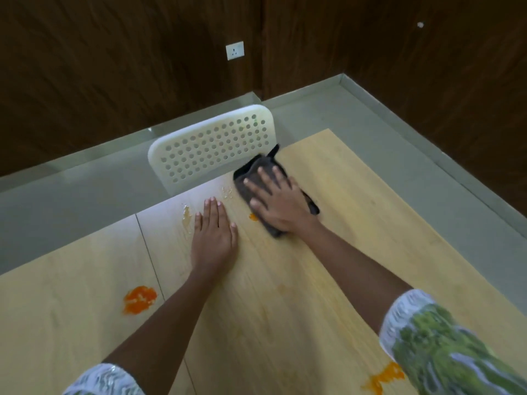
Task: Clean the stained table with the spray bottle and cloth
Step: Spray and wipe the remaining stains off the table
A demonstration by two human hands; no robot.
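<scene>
The wiping step is in hand: the right hand (275, 199) lies flat, fingers spread, pressing down on a dark grey cloth (256, 173) at the far edge of the pale wooden surface (356, 223), close to the white perforated chair back (214, 149). It pins the cloth under the palm rather than gripping it. The left hand (214, 232) rests open and flat on the surface just beside it, holding nothing, seemingly bracing the reach. A small orange spot (253, 216) sits right at the near edge of the cloth, by the right thumb, and wet droplets (186, 215) glisten to the left of the left hand. The spray bottle is not in view. Much seems left to do: a large orange stain (139, 299) lies well to the left and nearer the person, and another orange smear (383, 376) shows at the bottom by the right sleeve (445, 352). The next move likely calls for dragging the cloth back over the small spot with firm pressure, then across the wet patch, before working toward the larger stains
</scene>
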